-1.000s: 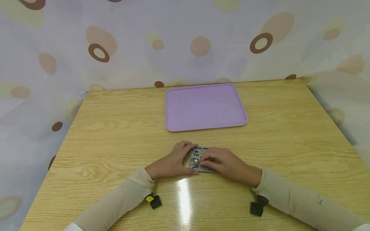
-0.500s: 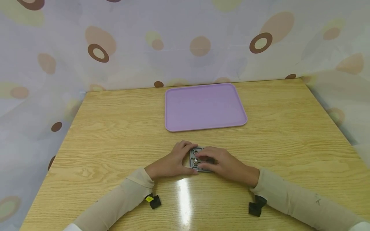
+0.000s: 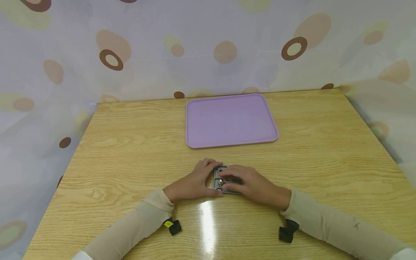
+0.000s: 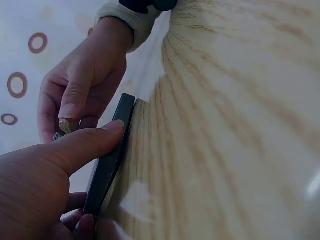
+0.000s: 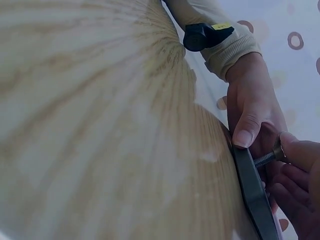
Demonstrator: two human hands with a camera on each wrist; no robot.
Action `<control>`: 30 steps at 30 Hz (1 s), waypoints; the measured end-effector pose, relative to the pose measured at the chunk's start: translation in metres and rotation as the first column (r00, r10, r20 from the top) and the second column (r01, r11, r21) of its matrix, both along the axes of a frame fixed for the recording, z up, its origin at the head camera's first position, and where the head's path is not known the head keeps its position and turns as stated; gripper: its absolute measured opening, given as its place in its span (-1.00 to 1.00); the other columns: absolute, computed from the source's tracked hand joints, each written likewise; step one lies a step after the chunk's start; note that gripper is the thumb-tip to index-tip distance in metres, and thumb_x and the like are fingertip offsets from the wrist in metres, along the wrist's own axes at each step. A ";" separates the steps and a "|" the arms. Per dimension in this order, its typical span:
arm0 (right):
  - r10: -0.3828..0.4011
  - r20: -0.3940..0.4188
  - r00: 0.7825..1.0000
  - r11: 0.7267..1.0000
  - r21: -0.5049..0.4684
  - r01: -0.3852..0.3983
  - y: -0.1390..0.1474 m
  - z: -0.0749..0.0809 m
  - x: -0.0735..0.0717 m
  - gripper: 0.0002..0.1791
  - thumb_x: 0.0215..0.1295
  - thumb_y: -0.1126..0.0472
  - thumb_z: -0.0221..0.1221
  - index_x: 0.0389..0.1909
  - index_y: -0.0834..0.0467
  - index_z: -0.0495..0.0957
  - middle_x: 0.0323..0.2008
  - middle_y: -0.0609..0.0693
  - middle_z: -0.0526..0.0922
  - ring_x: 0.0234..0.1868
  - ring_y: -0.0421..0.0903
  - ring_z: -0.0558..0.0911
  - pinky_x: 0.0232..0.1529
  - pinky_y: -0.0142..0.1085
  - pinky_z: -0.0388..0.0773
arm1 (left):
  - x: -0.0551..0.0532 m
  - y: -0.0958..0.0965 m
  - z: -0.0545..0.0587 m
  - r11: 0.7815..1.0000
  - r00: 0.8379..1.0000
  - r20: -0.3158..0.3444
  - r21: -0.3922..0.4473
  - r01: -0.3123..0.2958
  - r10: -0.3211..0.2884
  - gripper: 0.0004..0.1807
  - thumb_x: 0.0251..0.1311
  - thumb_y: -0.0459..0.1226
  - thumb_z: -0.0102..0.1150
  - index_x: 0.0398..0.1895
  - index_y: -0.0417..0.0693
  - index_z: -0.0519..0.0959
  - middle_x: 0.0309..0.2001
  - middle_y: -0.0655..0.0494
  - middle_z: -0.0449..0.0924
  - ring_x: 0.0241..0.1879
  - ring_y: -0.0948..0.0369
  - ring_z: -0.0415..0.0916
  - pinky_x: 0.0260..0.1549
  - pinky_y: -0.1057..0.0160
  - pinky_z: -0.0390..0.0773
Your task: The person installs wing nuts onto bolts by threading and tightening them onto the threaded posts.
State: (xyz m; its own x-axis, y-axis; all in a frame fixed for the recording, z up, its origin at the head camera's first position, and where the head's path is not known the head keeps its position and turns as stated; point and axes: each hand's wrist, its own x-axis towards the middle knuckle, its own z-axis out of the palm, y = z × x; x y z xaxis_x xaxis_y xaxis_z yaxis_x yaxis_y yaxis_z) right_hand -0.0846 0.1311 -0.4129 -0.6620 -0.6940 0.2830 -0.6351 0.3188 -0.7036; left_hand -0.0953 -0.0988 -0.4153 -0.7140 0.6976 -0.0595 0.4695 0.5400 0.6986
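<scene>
A small grey metal plate (image 3: 216,185) with recesses and round holes lies on the table. My left hand (image 3: 191,184) grips its left end, thumb on the near edge and fingers on the far edge. From the plate rises a thumbscrew (image 3: 220,181), its threaded shank (image 5: 265,159) showing in the right wrist view. The thumb of my right hand (image 3: 253,184) is at the screw's head, with the curled index finger on the other side. In the left wrist view the brass-coloured head (image 4: 65,126) peeks out by that thumb. The right hand hides the plate's right part.
A purple tray (image 3: 231,121) lies behind the hands, towards the back of the wooden table (image 3: 136,144). Patterned cloth (image 3: 195,47) walls in the table's back and sides. A black wrist camera (image 3: 287,231) hangs under the right sleeve, another on the left.
The right thumb and fingers have spread from a tight pinch on the screw's head and shifted slightly left around it. The left hand and plate stay put.
</scene>
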 end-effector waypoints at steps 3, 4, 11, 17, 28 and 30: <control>-0.019 -0.015 1.000 1.000 0.010 0.020 0.002 0.001 0.000 -0.60 0.16 0.18 0.27 0.05 0.06 0.54 0.00 -0.14 0.56 0.02 -0.21 0.51 -0.02 -0.26 0.47 | 0.000 0.000 0.000 1.000 1.000 0.000 -0.003 0.000 0.000 -0.02 -0.05 0.10 0.34 0.39 -0.05 0.11 0.24 0.08 0.10 0.22 0.18 0.02 0.14 0.14 0.22; -0.029 -0.019 0.999 1.000 0.013 0.029 0.002 0.001 0.000 -0.61 0.16 0.18 0.27 0.04 0.05 0.55 -0.01 -0.15 0.57 0.00 -0.22 0.52 -0.04 -0.26 0.47 | 0.000 0.000 0.000 1.000 1.000 0.000 -0.003 0.000 0.000 -0.02 -0.05 0.11 0.33 0.39 -0.05 0.11 0.24 0.08 0.10 0.22 0.18 0.02 0.14 0.14 0.22; -0.068 -0.033 0.997 0.998 0.016 0.069 0.005 0.003 0.001 -0.74 0.22 0.16 0.22 -0.07 0.06 0.59 -0.12 -0.21 0.60 -0.10 -0.27 0.55 -0.12 -0.30 0.49 | -0.001 0.001 -0.002 1.000 1.000 0.002 -0.012 -0.007 0.007 -0.02 -0.05 0.12 0.32 0.39 -0.03 0.11 0.24 0.08 0.08 0.23 0.19 0.00 0.16 0.16 0.20; -0.063 -0.050 0.997 0.998 -0.007 0.063 0.006 0.004 0.002 -0.83 0.22 0.20 0.21 -0.16 0.05 0.61 -0.19 -0.21 0.62 -0.15 -0.28 0.56 -0.17 -0.34 0.50 | -0.001 0.001 -0.002 1.000 1.000 0.003 -0.007 -0.003 0.003 -0.02 -0.05 0.12 0.32 0.39 -0.04 0.11 0.24 0.07 0.08 0.22 0.19 0.01 0.16 0.16 0.20; -0.028 -0.077 0.997 0.999 -0.027 0.026 0.007 0.001 0.001 -0.86 0.20 0.23 0.22 -0.22 0.01 0.62 -0.21 -0.24 0.61 -0.15 -0.26 0.56 -0.15 -0.31 0.50 | -0.001 0.001 -0.003 1.000 1.000 -0.002 -0.007 -0.008 0.008 -0.03 -0.05 0.11 0.34 0.39 -0.02 0.12 0.23 0.09 0.09 0.20 0.21 0.03 0.14 0.19 0.21; -0.019 -0.085 0.996 0.999 -0.035 0.016 0.007 0.000 0.001 -0.86 0.20 0.24 0.23 -0.23 0.01 0.63 -0.21 -0.24 0.62 -0.15 -0.26 0.56 -0.16 -0.31 0.50 | -0.001 0.001 -0.003 1.000 1.000 0.001 -0.006 -0.008 0.008 -0.03 -0.05 0.10 0.34 0.39 -0.02 0.12 0.23 0.09 0.09 0.20 0.20 0.02 0.14 0.18 0.20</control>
State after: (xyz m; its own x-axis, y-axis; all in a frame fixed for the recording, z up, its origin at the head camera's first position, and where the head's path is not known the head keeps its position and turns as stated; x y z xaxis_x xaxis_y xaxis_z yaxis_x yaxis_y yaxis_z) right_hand -0.0841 0.1377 -0.4126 -0.6461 -0.6718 0.3623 -0.6880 0.3070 -0.6576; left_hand -0.0968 -0.0978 -0.4186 -0.7195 0.6916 -0.0642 0.4646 0.5479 0.6957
